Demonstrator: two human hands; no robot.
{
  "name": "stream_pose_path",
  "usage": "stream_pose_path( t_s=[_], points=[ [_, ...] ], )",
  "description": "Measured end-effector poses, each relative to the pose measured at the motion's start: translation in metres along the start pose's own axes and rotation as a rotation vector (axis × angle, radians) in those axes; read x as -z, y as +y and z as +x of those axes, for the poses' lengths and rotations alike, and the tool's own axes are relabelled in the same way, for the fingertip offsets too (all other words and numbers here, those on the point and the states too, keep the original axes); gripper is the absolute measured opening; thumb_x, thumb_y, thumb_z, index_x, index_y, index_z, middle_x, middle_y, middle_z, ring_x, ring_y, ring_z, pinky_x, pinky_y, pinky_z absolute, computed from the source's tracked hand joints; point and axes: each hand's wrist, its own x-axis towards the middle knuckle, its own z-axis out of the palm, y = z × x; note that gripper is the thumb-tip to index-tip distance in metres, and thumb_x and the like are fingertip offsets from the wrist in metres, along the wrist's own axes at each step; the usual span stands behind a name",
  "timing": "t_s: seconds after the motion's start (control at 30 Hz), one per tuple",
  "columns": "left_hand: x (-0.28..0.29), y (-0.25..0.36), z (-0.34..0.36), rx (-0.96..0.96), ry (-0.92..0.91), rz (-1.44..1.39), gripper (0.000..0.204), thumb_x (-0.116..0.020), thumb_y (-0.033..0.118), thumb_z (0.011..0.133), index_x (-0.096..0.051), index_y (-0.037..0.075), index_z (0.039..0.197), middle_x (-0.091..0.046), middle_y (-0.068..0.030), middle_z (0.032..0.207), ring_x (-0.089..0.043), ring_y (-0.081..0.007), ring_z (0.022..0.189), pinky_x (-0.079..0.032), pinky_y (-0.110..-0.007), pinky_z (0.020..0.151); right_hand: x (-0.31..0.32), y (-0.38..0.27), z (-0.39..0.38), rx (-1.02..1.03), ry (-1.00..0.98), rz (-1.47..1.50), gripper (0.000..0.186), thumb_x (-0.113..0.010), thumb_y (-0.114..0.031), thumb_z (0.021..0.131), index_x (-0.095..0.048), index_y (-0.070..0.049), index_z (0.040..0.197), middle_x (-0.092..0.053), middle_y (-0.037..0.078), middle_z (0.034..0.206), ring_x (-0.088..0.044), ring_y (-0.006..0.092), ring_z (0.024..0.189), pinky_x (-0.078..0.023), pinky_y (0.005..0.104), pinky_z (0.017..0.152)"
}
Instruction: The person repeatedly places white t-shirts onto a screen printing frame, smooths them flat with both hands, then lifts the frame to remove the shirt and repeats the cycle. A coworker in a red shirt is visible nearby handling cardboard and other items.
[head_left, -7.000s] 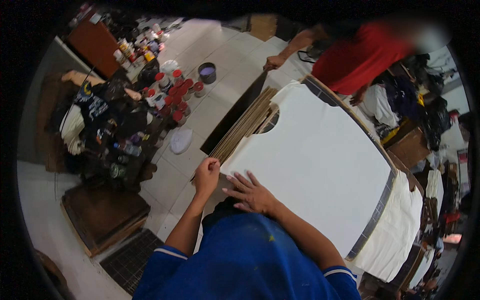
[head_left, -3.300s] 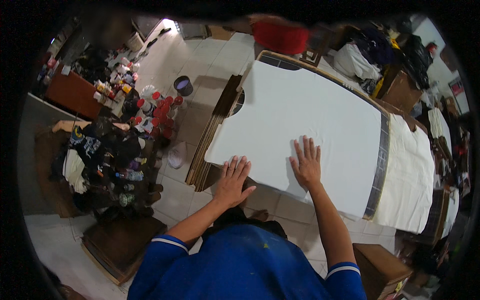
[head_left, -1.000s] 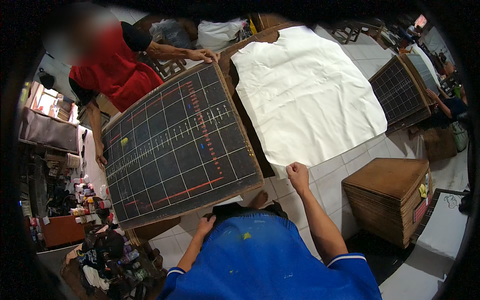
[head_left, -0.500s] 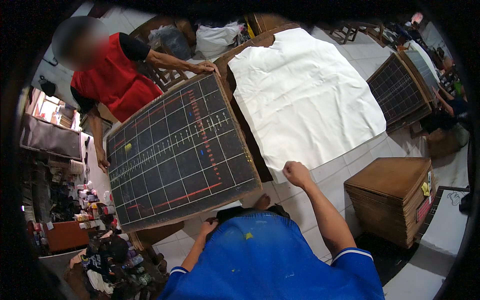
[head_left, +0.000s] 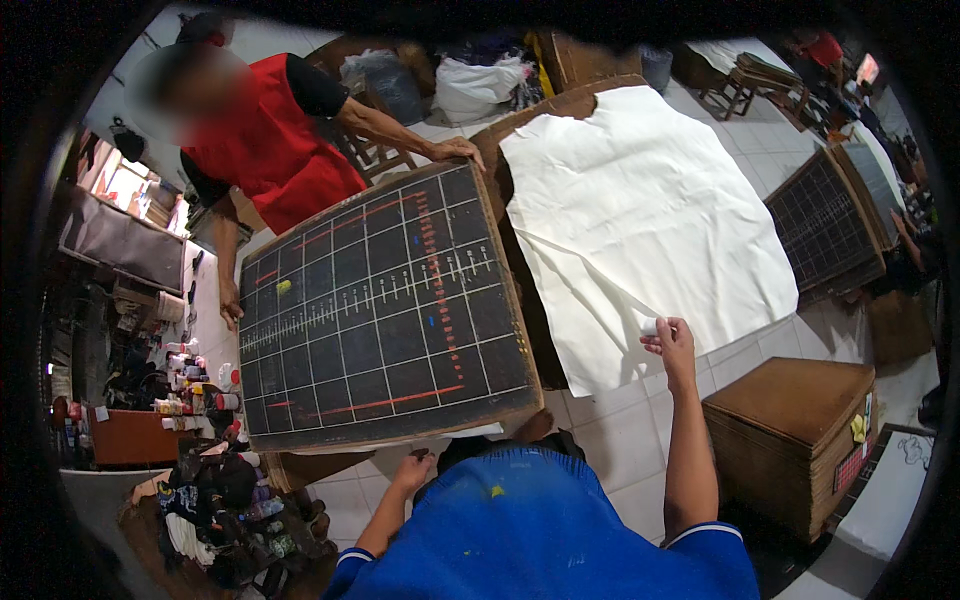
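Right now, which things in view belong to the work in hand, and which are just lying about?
In the work:
White cloth, a fold lifted by the right hand
Black gridded board, with a co-worker's hands on its edges

Apparently just lying about:
White sack
Grey plastic bag
Clear bottle
Wooden stool

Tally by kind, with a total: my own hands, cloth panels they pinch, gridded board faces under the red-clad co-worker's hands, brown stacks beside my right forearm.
Hands: 2 (left hand, right hand)
White cloth panel: 1
Gridded board face: 1
Brown stack: 1
Total: 5
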Motion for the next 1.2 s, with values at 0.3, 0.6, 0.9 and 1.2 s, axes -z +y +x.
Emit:
stream_pose_path(
  t_s=[0.3, 0.6, 0.9, 1.2],
  points=[
    [0.031, 0.022, -0.055, 0.076, -0.061, -0.109, 0.06, -0.065, 0.039, 0.102, -0.06, -0.007, 0.139, -0.072, -0.0151, 0.123, -0.067, -0.0274, 0.113, -0.051, -0.038, 0.1, 0.006, 0.006, 0.03, 0.094, 0.017, -0.37, 0.012, -0.068, -0.015, 0.098, -0.066, -0.002, 0.1, -0.067, 0.004, 0.084, -0.068, 0.0138, 0.063, -0.05, 0.028, 0.051],
    [0.11, 0.184, -0.071, -0.315, -0.364, -0.269, 0.042, -0.056, 0.029, 0.111, -0.06, -0.003, 0.138, -0.072, -0.0125, 0.122, -0.068, -0.0191, 0.113, -0.053, -0.034, 0.102, -0.011, -0.148, 0.113, 0.342, 0.274, -0.185, 0.022, -0.049, -0.023, 0.109, -0.059, -0.003, 0.107, -0.07, 0.009, 0.085, -0.072, 0.018, 0.074, -0.053, 0.0316, 0.057],
    [0.123, 0.324, 0.007, -0.734, -0.57, -0.368, 0.045, -0.057, 0.025, 0.11, -0.051, 0.001, 0.148, -0.068, -0.0144, 0.132, -0.067, -0.0219, 0.119, -0.052, -0.037, 0.104, -0.101, -0.322, -0.03, 1.179, 0.498, 0.145, 0.013, -0.057, -0.005, 0.107, -0.062, 0.001, 0.117, -0.069, 0.01, 0.114, -0.067, 0.0151, 0.104, -0.055, 0.0299, 0.097],
    [0.042, 0.439, 0.052, -0.691, -0.979, -0.576, 0.056, -0.053, 0.041, 0.111, -0.043, 0.009, 0.155, -0.064, -0.0099, 0.139, -0.062, -0.0219, 0.125, -0.048, -0.038, 0.111, -0.227, -0.204, -0.226, 1.167, 0.283, -0.62, 0.014, -0.066, -0.004, 0.094, -0.061, -0.007, 0.107, -0.071, 0.021, 0.116, -0.069, 0.0353, 0.109, -0.055, 0.0433, 0.093]
  ],
)
